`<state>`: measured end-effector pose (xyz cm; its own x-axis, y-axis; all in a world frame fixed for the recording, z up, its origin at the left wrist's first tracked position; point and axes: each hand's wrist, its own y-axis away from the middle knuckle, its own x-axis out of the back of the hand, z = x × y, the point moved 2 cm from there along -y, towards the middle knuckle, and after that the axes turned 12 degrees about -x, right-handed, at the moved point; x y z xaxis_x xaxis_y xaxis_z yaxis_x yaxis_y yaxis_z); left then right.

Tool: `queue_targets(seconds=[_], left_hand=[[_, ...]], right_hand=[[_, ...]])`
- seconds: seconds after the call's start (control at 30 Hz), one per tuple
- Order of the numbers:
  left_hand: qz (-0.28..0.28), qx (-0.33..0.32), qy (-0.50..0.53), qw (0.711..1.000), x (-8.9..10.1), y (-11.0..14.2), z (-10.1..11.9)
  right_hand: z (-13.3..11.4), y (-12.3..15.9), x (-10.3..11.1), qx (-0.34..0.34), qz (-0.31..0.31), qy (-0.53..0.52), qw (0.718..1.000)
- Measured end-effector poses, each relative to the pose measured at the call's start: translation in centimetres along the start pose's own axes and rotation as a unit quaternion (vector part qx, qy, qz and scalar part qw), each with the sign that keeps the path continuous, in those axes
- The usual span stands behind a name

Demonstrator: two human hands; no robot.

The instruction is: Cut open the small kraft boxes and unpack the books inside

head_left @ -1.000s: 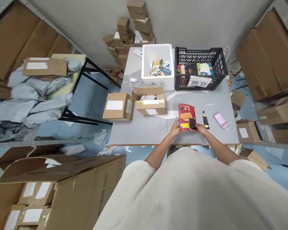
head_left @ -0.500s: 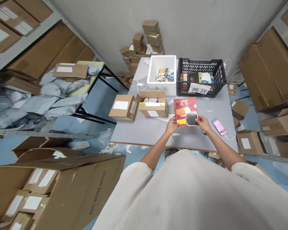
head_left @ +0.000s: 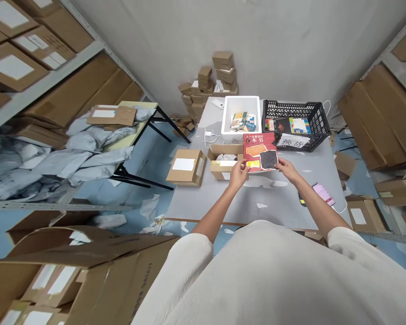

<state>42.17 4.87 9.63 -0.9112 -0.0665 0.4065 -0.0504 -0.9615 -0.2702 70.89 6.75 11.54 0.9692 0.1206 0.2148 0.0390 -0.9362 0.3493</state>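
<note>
I hold a red book [head_left: 260, 151] with both hands above the grey table [head_left: 257, 198]. My left hand [head_left: 238, 174] grips its lower left corner. My right hand [head_left: 286, 169] pinches its lower right corner. The book sits in front of a white foam box [head_left: 241, 131] holding several books and a black plastic crate [head_left: 296, 118] with books and a paper label. An open cardboard box [head_left: 223, 163] lies just left of my left hand.
A sealed cardboard box [head_left: 186, 166] sits at the table's left edge. A pink phone [head_left: 322, 194] on a cable lies at the right. Small boxes are stacked against the wall [head_left: 209, 81]. Shelves of cartons flank both sides; grey mailers [head_left: 71, 153] cover a side table.
The book has been lifted off the table and carried forward toward the foam box and crate. My view has tilted up and away from the table.
</note>
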Motion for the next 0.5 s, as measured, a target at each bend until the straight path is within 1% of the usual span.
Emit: queue_targets(seconds=[0.07,0.13,0.2,0.27,0.33,0.4,0.5], left_hand=[[0.0,-0.001,0.004,1.0,1.7,-1.6,-0.8],[-0.01,-0.001,0.011,1.0,3.3,-3.1,-1.7],[-0.025,0.002,0.022,0.999,4.9,-4.5,-2.5],[-0.037,0.005,0.029,0.999,6.1,-5.9,-3.4],[-0.039,0.01,0.028,0.999,7.0,-7.3,-4.3],[-0.031,0.015,0.025,0.999,7.5,-9.0,-5.1],[-0.023,0.012,0.025,0.999,7.7,-12.4,-6.0]], right_hand=[[-1.2,-1.1,-1.3,-0.001,-0.013,0.008,1.0],[-2.1,-2.5,-2.8,0.004,-0.014,0.011,1.0],[-2.7,-4.0,-4.3,0.012,0.009,0.006,1.0],[-3.0,-5.5,-5.8,0.019,0.047,-0.008,0.999],[-3.3,-7.0,-7.1,0.027,0.077,-0.024,0.996],[-3.6,-8.6,-8.1,0.034,0.095,-0.033,0.994],[-4.6,-11.8,-8.6,0.04,0.115,-0.041,0.992]])
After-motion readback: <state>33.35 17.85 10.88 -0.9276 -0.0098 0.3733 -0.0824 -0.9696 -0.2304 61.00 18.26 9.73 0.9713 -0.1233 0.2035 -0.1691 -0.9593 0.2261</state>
